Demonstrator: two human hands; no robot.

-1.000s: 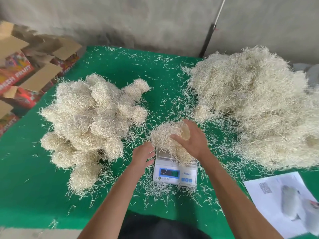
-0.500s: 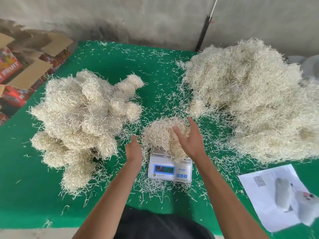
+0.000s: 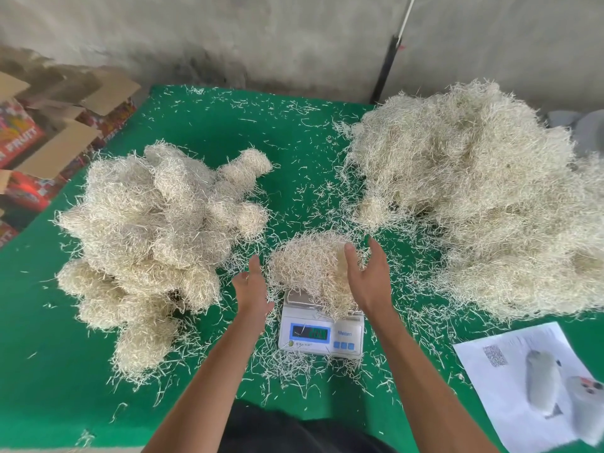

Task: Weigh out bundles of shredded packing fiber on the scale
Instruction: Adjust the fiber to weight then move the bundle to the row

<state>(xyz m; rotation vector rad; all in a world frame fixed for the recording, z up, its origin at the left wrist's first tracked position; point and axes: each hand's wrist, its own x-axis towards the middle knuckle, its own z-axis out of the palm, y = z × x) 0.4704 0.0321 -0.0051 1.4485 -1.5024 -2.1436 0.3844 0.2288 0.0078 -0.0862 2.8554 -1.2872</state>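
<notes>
Bench (image 3: 209, 132): green covering, littered with loose strands.

Loose heap (image 3: 483, 197): far right, the biggest mass of fiber, unsorted.

Bundle pile (image 3: 153, 223): left, many rounded wads stacked together, judged to be portions already weighed.

Boxes (image 3: 49, 148): far left, off the bench, flaps open, red printed sides.

Sheet (image 3: 510, 354): near right corner, white paper with a printed code and pictures.

Bundle (image 3: 310, 266): centre, sitting on the scale (image 3: 322, 335) and overhanging its pan on the right and far sides. The display is lit; the figure is too blurred to read.

Right hand (image 3: 369, 276): fingers (image 3: 351, 259) straight and spread, palm turned toward the bundle's right flank, just beside it and holding nothing. A second ago it lay cupped over the top of the bundle, and half a second ago it was already peeling off.

Left hand (image 3: 251, 286): fingers straight, holding nothing, apart from the bundle on its left. A second ago its fingers were curled near the scale's left edge.

Change: both hands have let go, so the bundle's weight now rests on the scale alone. The step in hand is judged to be the reading. The camera has also tipped slightly, showing more of the near bench.
</notes>
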